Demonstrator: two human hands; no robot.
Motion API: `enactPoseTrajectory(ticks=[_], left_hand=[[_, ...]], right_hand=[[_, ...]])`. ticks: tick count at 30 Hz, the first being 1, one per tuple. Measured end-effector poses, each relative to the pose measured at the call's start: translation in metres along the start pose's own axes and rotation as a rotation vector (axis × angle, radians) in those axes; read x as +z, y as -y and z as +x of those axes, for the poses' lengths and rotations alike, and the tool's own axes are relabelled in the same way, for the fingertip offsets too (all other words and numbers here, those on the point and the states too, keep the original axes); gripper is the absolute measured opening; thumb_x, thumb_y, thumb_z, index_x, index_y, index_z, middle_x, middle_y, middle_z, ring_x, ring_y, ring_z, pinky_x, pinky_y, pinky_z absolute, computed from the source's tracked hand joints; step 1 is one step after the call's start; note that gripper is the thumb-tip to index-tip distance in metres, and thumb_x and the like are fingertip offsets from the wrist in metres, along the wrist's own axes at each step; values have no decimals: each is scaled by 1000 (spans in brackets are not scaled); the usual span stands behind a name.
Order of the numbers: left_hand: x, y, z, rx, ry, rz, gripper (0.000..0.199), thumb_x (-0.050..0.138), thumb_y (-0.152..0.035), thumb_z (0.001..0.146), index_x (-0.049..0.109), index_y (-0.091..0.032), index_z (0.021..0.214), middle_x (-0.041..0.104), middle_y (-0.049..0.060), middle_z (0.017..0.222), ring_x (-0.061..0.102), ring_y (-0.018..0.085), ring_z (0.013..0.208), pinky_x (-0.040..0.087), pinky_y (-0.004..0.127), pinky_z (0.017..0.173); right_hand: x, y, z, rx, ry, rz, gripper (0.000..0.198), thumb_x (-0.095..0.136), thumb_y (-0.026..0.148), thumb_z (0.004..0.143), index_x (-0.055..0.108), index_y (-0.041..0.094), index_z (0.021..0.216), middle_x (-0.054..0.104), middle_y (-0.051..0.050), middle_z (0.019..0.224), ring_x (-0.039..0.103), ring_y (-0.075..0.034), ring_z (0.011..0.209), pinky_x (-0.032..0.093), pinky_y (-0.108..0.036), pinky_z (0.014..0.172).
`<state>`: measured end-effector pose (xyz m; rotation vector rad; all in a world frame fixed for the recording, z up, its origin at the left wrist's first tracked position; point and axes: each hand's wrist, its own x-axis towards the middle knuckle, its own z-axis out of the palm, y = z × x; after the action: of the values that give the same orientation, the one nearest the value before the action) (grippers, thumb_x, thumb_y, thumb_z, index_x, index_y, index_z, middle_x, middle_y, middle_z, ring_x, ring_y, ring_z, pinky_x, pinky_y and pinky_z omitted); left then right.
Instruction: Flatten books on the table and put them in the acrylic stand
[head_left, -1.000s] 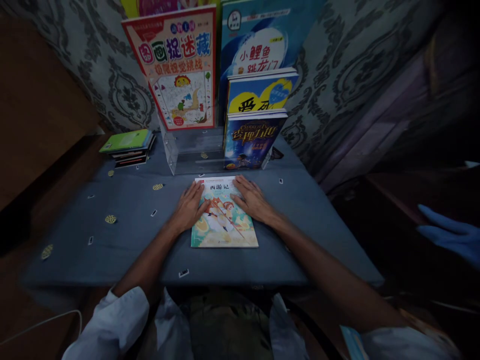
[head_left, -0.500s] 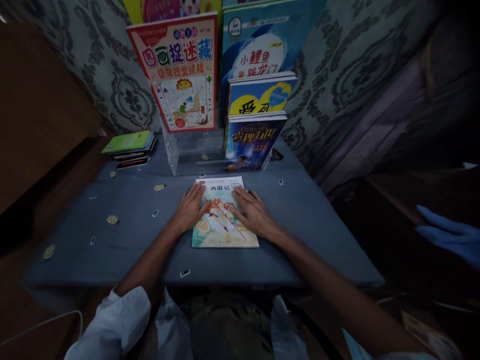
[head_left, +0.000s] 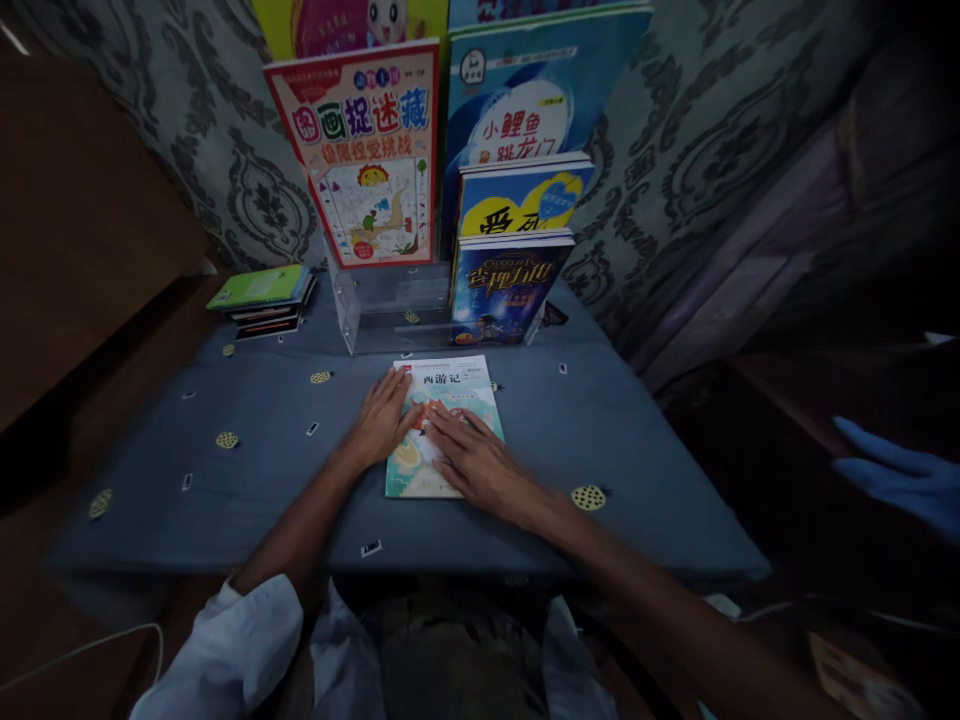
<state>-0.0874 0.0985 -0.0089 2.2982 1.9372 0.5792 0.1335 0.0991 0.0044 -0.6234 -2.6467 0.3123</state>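
Note:
A thin paperback book (head_left: 411, 470) with an illustrated cover lies closed and flat on the cloth-covered table (head_left: 285, 510), close in front of me. My left hand (head_left: 382, 415) rests on its left edge, fingers stretched out toward the upper left corner. Across the middle and lower right of the cover lies my right hand (head_left: 476, 460), palm down with its fingers extended. It hides much of the cover picture. Neither hand grips the book.
Beyond the book stands a clear acrylic rack (head_left: 375, 325) holding upright books, among them a red-bordered picture book (head_left: 367, 160) and a dark blue book (head_left: 502, 290). At the far left is a small stack of books (head_left: 262, 295). A patterned curtain (head_left: 262, 190) hangs behind.
My right hand has moved from the book's upper right edge toward me and leftward onto the middle of the cover. My left hand and the book have stayed in place.

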Motion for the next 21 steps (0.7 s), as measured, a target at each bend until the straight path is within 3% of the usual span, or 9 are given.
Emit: enactPoseTrajectory(ticks=[5, 11, 21], left_hand=[[1, 0, 0, -2, 1, 1, 54, 39, -40, 101, 41, -11, 147, 36, 16, 159, 29, 27, 150, 31, 50, 119], [0, 2, -1, 7, 2, 2, 54, 40, -40, 101, 42, -13, 147, 36, 15, 159, 29, 26, 150, 31, 48, 120], [-10, -8, -4, 31, 63, 52, 50, 38, -37, 102, 43, -15, 147, 37, 15, 159, 29, 26, 150, 27, 54, 120]], right_hand=[[-3, 3, -5, -92, 20, 13, 35, 48, 21, 99, 63, 17, 131, 59, -15, 142, 44, -25, 142, 29, -57, 120], [-3, -6, -18, -136, -40, 111, 32, 48, 23, 101, 66, 22, 127, 62, -12, 139, 54, -22, 134, 34, -53, 118], [0, -14, -31, -50, -77, 208, 34, 52, 24, 99, 64, 26, 131, 64, -9, 137, 56, -22, 132, 40, -53, 115]])
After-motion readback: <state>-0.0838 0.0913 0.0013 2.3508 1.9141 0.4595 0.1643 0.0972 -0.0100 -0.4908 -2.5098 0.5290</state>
